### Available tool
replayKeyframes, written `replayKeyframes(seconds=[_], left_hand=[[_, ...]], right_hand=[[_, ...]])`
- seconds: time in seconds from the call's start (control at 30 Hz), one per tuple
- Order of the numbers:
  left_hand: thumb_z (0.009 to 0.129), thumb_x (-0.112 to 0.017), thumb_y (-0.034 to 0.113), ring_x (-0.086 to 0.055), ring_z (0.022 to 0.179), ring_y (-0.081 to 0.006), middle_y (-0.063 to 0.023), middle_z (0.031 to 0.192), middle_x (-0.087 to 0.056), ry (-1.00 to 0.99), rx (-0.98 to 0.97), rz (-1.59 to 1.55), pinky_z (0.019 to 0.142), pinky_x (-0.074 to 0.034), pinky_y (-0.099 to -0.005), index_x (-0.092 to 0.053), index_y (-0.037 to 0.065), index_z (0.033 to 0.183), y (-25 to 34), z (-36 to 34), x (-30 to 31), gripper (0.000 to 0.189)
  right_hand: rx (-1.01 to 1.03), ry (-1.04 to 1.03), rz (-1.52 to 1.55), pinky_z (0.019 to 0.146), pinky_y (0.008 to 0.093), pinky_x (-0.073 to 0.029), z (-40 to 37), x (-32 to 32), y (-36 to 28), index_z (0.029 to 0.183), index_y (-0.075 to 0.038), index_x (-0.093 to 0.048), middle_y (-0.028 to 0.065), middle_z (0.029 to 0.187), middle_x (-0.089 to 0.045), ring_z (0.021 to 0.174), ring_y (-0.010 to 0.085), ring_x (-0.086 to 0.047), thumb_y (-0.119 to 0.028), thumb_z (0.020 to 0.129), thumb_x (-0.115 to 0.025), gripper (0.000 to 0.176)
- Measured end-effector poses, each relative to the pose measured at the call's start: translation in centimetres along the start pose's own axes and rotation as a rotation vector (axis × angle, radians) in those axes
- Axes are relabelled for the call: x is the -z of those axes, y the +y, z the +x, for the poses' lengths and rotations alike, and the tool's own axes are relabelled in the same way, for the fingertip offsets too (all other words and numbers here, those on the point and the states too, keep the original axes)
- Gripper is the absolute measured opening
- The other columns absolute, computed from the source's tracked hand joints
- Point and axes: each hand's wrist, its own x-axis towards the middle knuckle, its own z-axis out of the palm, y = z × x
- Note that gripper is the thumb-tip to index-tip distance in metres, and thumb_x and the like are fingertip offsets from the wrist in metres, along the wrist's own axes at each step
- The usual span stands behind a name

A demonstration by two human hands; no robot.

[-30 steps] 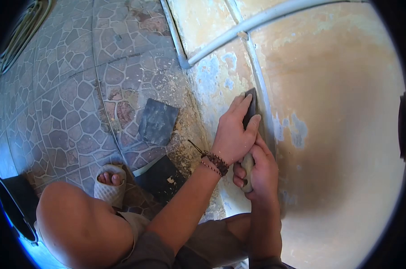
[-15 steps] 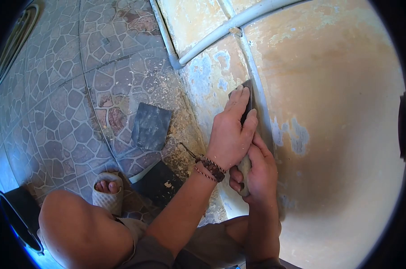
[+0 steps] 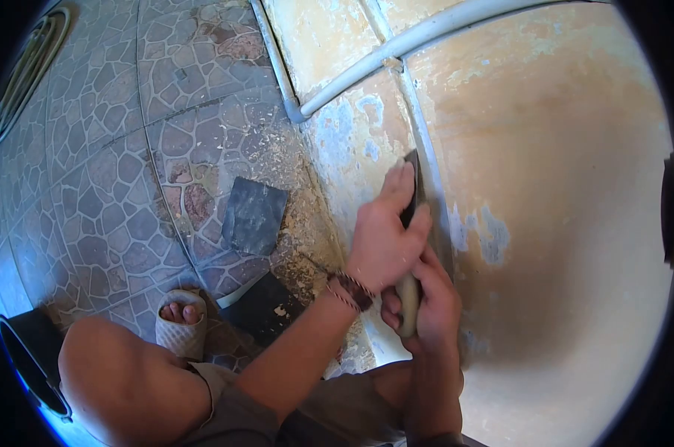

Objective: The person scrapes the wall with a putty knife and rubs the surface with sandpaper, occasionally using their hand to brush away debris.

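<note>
A scraper with a dark flat blade (image 3: 416,174) and a pale handle (image 3: 408,305) lies against the peeling wall (image 3: 542,283). The blade runs along the narrow whitish edge where two wall faces meet. Around the handle, the fingers of my right hand (image 3: 435,302) are wrapped. My left hand (image 3: 385,242), with a braided bracelet (image 3: 352,290) at the wrist, presses its fingers over the blade from the left. Its palm hides part of the tool. Bare blue-grey patches (image 3: 493,235) show in the wall's yellowish paint.
Two dark sheets (image 3: 255,216) (image 3: 266,309) lie on the stone-patterned floor (image 3: 102,231), among paint flakes (image 3: 307,246) along the wall's foot. A pale pipe (image 3: 352,74) crosses the wall above. A black bucket (image 3: 35,357) stands at lower left, near my slippered foot (image 3: 180,320). A coiled hose (image 3: 28,71) sits at upper left.
Both hands and the scraper have slid a little down along the wall edge, toward me. More of the handle shows below my left hand. The view has shifted slightly.
</note>
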Motion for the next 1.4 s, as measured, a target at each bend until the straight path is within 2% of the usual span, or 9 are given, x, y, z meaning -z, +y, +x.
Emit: replayKeyframes(seconds=[0.13,0.23,0.37,0.57,0.67,0.87,1.27,1.37,1.4], left_hand=[[0.084,-0.051,0.008,-0.035,0.13,-0.0339,-0.0329,0.133,-0.037,-0.03,0.03,-0.001,0.104,-0.032,-0.0332,-0.04,-0.012,0.127,-0.2,-1.7,-0.8,0.049],[0.084,-0.05,0.008,-0.035,0.129,-0.0345,-0.0333,0.132,-0.038,-0.041,0.026,0.024,0.104,-0.032,-0.0332,-0.04,-0.012,0.127,-0.1,-1.4,-0.4,0.048],[0.081,-0.049,0.008,-0.038,0.125,-0.0421,-0.0343,0.131,-0.037,-0.082,0.019,0.078,0.104,-0.033,-0.0382,-0.04,-0.013,0.126,0.3,-1.0,0.0,0.05],[0.081,-0.049,0.008,-0.039,0.122,-0.0439,-0.0341,0.132,-0.036,-0.076,-0.038,0.065,0.101,-0.036,-0.0399,-0.038,-0.013,0.126,-0.5,0.0,0.3,0.051],[0.082,-0.049,0.006,-0.041,0.124,-0.035,-0.031,0.13,-0.041,-0.076,0.056,0.054,0.102,-0.035,-0.0329,-0.04,-0.012,0.126,0.6,0.3,0.7,0.048],[0.08,-0.051,0.006,-0.043,0.122,-0.037,-0.0327,0.126,-0.043,-0.088,-0.02,0.139,0.1,-0.038,-0.0344,-0.042,-0.012,0.124,0.2,0.0,0.7,0.048],[0.078,-0.053,0.007,-0.05,0.112,-0.0388,-0.032,0.122,-0.046,-0.158,0.074,0.166,0.092,-0.043,-0.035,-0.043,-0.013,0.121,1.1,0.4,1.3,0.048],[0.078,-0.053,0.007,-0.055,0.107,-0.0378,-0.0299,0.121,-0.048,-0.046,-0.136,0.304,0.088,-0.046,-0.0353,-0.045,-0.012,0.121,-0.2,-0.1,0.3,0.048],[0.078,-0.053,0.007,-0.055,0.106,-0.0378,-0.0297,0.121,-0.048,-0.063,-0.099,0.266,0.087,-0.046,-0.0353,-0.045,-0.012,0.12,-0.1,0.0,0.6,0.047]], right_hand=[[-0.037,0.051,0.002,0.03,0.0236,-0.032,-0.9,1.0,0.4,0.126,-0.004,-0.044,0.006,0.062,-0.049,0.038,0.0117,-0.041,-0.015,0.092,-0.035,0.037],[-0.045,0.009,0.026,0.032,0.0251,-0.033,-0.9,0.8,0.4,0.136,-0.007,-0.035,0.0052,0.062,-0.049,0.041,0.012,-0.044,-0.018,0.094,-0.037,0.044],[-0.042,0.038,0.042,0.031,0.0254,-0.034,-1.1,-0.2,0.2,0.133,-0.004,-0.038,0.0053,0.061,-0.048,0.039,0.0118,-0.043,-0.016,0.093,-0.036,0.043],[0.02,0.029,-0.024,0.031,0.0254,-0.034,0.1,-0.8,0.5,0.131,-0.001,-0.039,0.0055,0.057,-0.048,0.037,0.0112,-0.042,-0.014,0.091,-0.034,0.042],[0.015,0.036,0.035,0.03,0.0253,-0.034,0.0,-1.0,0.5,0.131,-0.001,-0.039,0.0055,0.057,-0.048,0.037,0.011,-0.042,-0.014,0.092,-0.034,0.042],[0.024,0.017,0.022,0.029,0.0254,-0.033,-0.3,-1.1,0.6,0.127,-0.001,-0.041,0.0052,0.057,-0.048,0.036,0.0109,-0.041,-0.016,0.092,-0.035,0.038],[0.011,0.055,0.099,0.027,0.0229,-0.03,-0.4,-1.7,0.8,0.12,-0.005,-0.046,0.0053,0.061,-0.049,0.034,0.0109,-0.04,-0.015,0.093,-0.033,0.031],[0.0,0.043,0.09,0.027,0.0235,-0.031,-0.7,-1.8,0.7,0.12,-0.004,-0.045,0.0052,0.062,-0.049,0.035,0.011,-0.041,-0.015,0.093,-0.034,0.031],[-0.008,0.054,0.094,0.028,0.0241,-0.032,-0.8,-2.2,0.5,0.122,-0.004,-0.044,0.0051,0.062,-0.049,0.036,0.011,-0.042,-0.016,0.093,-0.035,0.033]])
